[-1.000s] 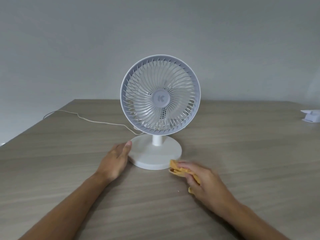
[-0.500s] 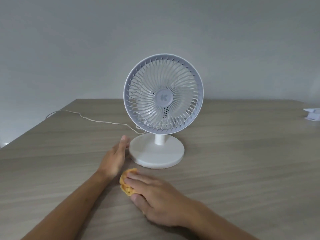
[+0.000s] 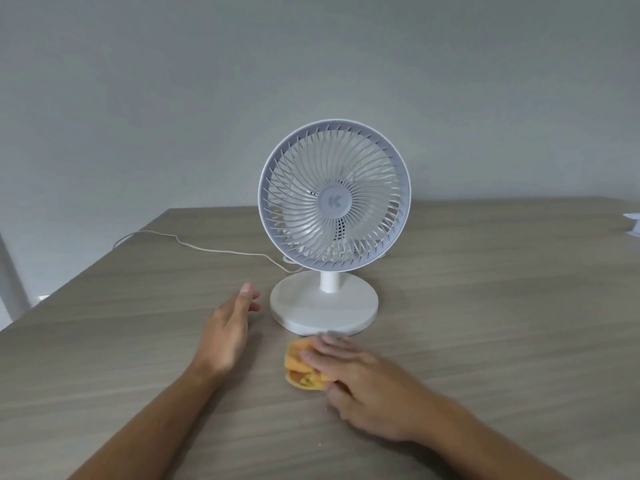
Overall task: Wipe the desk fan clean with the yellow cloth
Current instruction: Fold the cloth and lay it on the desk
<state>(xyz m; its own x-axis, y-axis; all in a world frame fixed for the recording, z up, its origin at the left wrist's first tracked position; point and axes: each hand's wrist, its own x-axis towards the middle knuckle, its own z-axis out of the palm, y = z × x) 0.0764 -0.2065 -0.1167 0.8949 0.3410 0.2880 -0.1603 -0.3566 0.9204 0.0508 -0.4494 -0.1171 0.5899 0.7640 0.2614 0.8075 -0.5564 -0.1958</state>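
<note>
Right hand presses bunched yellow cloth onto the table.

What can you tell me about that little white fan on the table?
The desk fan is white, plastic-looking, and stands upright on the wooden table. A round swirl-ribbed grille with a grey "K" hub sits on a short neck above a flat round base. A thin cord trails off left behind it. Neither hand clearly touches it.

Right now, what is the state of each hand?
Left hand: open, holding nothing.
Right hand: closed on the crumpled yellow cloth.
</note>
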